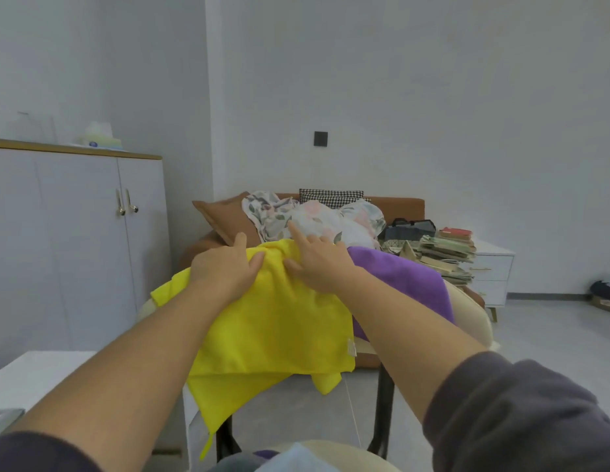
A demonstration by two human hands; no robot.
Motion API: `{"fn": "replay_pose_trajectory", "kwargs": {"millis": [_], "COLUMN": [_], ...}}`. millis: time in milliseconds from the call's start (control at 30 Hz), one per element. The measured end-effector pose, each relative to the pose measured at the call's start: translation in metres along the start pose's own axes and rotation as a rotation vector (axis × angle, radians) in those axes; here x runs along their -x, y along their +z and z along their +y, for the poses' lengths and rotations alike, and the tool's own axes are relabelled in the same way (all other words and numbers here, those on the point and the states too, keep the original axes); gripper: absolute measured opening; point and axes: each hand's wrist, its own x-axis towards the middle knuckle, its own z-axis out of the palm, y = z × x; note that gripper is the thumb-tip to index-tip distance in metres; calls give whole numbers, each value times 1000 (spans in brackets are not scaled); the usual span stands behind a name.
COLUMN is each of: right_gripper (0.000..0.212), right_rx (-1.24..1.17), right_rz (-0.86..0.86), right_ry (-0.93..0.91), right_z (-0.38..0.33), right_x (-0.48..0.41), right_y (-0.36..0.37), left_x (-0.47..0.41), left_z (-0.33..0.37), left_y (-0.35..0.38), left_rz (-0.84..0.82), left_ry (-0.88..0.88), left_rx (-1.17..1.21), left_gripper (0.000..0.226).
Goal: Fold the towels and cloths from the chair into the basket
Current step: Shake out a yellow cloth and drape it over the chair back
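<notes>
Both hands are meeting at the top edge of the yellow cloth. The left hand is gripping the bunched fabric, thumb pressing on the near face and fingers reaching over the far side. Just beside it, the right hand is pinching the same ridge with its thumb while its index finger is sticking out straight toward the sofa. This cloth is hanging over the back of the cream chair, its long axis running from the chair's top down toward the camera and one corner pointing down at the lower left. It is looking bright, plain and soft, lying mostly smooth with a fold near its lower edge. A small white tag is showing at its right edge, with writing too small to read. A purple cloth is lying draped beside it on the right, partly tucking under it.
</notes>
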Motion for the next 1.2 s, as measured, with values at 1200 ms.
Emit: {"fn": "replay_pose_trajectory", "kwargs": {"millis": [1200], "right_gripper": [43], "right_rx": [-437], "right_rz": [-134], "right_ry": [554], "right_z": [-41], "right_x": [412], "right_y": [89], "left_x": [407], "left_z": [58], "left_y": [24], "left_rz": [-215], "left_ry": [81], "left_rx": [386], "left_gripper": [17]}}
